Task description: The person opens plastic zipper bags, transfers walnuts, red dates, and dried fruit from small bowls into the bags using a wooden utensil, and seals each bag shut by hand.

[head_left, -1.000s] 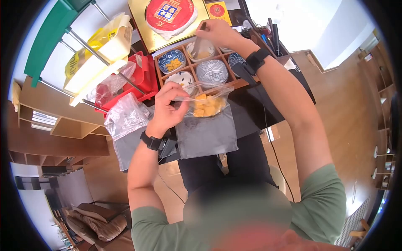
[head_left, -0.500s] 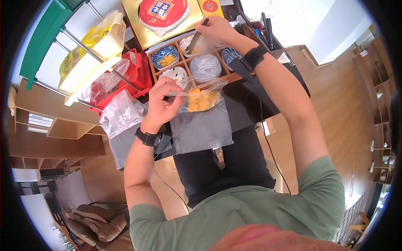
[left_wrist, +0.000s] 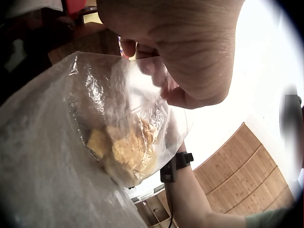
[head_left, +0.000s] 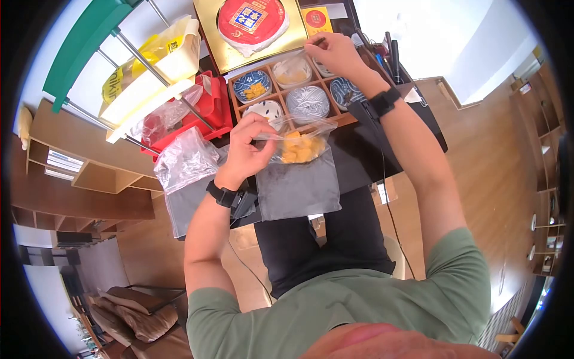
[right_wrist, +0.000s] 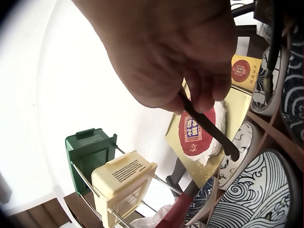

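My left hand (head_left: 248, 146) pinches the mouth of a clear plastic bag (head_left: 299, 188), which hangs over the front table edge. Yellow chunks (head_left: 302, 146) are bunched near the bag's top; the left wrist view shows them through the film (left_wrist: 126, 147). Up at the back of a divided wooden box (head_left: 277, 90), my right hand (head_left: 341, 54) holds a slim dark utensil (right_wrist: 209, 124) with a bent, rounded tip. Its tip lies over the patterned bowls in the right wrist view. Small yellow pieces sit in a blue bowl (head_left: 245, 81). Beside it is a white bowl (head_left: 293, 72).
A grey wave-patterned bowl (head_left: 308, 103) fills a front compartment. Behind the box lies a red-labelled round package (head_left: 252, 21) on gold. To the left are a red bin (head_left: 218, 107), a cream basket (head_left: 190, 51) and a crumpled plastic bag (head_left: 186, 158). Pens (head_left: 394, 57) stand at right.
My right hand has shifted rightward from over the white bowl, carrying the dark utensil with it. My left hand keeps its pinch on the bag in much the same place.
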Demonstrator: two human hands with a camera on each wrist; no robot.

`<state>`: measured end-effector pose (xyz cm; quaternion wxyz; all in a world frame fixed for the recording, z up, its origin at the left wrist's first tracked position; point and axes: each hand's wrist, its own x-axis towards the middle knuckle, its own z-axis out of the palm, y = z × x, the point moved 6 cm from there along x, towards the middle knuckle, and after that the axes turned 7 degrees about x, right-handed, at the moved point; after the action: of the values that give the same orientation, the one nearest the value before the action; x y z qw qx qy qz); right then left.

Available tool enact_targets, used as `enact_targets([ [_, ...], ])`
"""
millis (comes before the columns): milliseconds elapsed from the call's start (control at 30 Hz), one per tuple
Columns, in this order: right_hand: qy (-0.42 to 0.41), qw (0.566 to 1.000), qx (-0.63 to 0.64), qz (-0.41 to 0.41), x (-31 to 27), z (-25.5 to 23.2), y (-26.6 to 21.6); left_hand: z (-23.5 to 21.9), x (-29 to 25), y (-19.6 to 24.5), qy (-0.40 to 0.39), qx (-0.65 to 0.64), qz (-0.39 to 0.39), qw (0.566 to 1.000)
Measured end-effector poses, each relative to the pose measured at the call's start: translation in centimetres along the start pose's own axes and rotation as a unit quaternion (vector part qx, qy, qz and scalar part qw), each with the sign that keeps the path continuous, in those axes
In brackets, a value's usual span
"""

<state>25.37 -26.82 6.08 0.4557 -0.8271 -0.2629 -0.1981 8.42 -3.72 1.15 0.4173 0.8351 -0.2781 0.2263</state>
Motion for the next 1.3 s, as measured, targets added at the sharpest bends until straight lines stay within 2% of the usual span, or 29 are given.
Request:
enact_targets([
  [67,0.028,0.999,-0.025,-0.023,0.2,-1.0,-1.3,0.0,0.0,-0.1,0.004,-0.001,-0.002,1.0],
  [167,-0.01,0.999,-0.045,0.001,0.7,-0.9,-1.9,0.0,0.0,-0.1,0.005,-0.006,-0.009,1.0],
  [233,-0.06,0.994,-0.085,-0.035,1.3,0.4,-2.1,0.1,0.2,0.0,0.002,-0.008,-0.01,1.0],
  [267,-0.058,0.994,-0.086,-0.035,1.6,0.5,-1.9,0.1,0.1,-0.1,0.005,-0.007,-0.008,1.0],
  [433,-0.088,0.988,-0.123,0.03,2.5,1.7,0.5,-0.1,0.0,-0.1,0.016,-0.004,0.005,1.0],
  [467,-0.089,0.988,-0.124,0.024,2.6,1.6,0.7,-0.2,0.0,-0.1,0.022,-0.002,0.007,1.0],
  [567,-0.067,0.993,-0.035,0.093,2.0,1.1,1.8,-0.1,0.0,-0.2,0.018,-0.006,0.007,1.0],
  [700,-0.071,0.994,0.003,0.087,1.6,1.6,2.4,-0.2,0.0,-0.2,0.022,-0.01,0.008,1.0],
  [833,-0.071,0.992,-0.042,0.094,1.8,0.8,0.7,-0.2,-0.1,-0.1,0.022,-0.001,0.01,1.0],
  [900,-0.097,0.99,-0.07,0.08,2.5,1.1,0.0,-0.2,0.2,0.1,0.022,-0.007,0.017,1.0],
  [933,-0.063,0.995,-0.06,0.047,2.8,2.1,1.6,-0.3,0.3,0.0,0.017,-0.011,0.014,1.0],
  [1000,-0.098,0.982,-0.15,0.053,3.4,3.2,2.5,0.0,0.1,-0.5,0.017,-0.015,0.021,1.0],
  [1100,-0.083,0.994,-0.052,0.051,2.3,2.6,0.2,0.3,0.1,-0.2,0.016,-0.026,-0.009,0.999],
  [1200,-0.069,0.994,-0.035,0.076,1.7,2.1,-0.5,-0.2,0.4,-0.2,0.019,0.0,-0.001,1.0],
  [1233,-0.059,0.994,-0.067,0.065,2.0,2.6,0.5,-0.2,0.4,-0.2,0.019,-0.006,-0.001,1.0],
  [1300,-0.057,0.991,-0.073,0.094,1.9,3.0,2.9,0.0,0.0,-0.5,0.018,-0.019,-0.013,1.0],
])
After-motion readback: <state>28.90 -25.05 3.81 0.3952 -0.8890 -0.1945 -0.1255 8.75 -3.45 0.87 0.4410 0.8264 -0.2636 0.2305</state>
